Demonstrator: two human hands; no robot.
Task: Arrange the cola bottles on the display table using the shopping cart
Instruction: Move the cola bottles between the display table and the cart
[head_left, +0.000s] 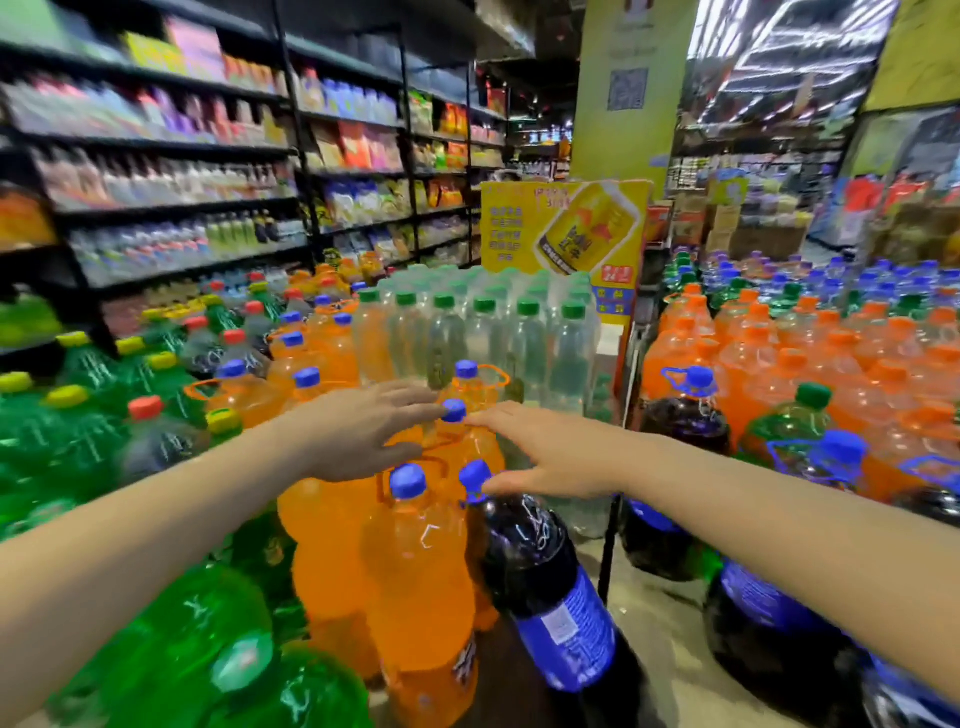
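My hands reach among crowded soda bottles.
Left hand (363, 431) open; right hand (550, 457) open, thumb against the cola bottle (540, 587), which could topple into the neighbouring orange bottles (410, 566).

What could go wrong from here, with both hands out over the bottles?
1. The cola bottle leans at the display's edge; the right hand has only its thumb near the cap, so a nudge might tip it off.
2. The left hand, open, reaches across tightly packed orange bottles; a push could topple neighbours.
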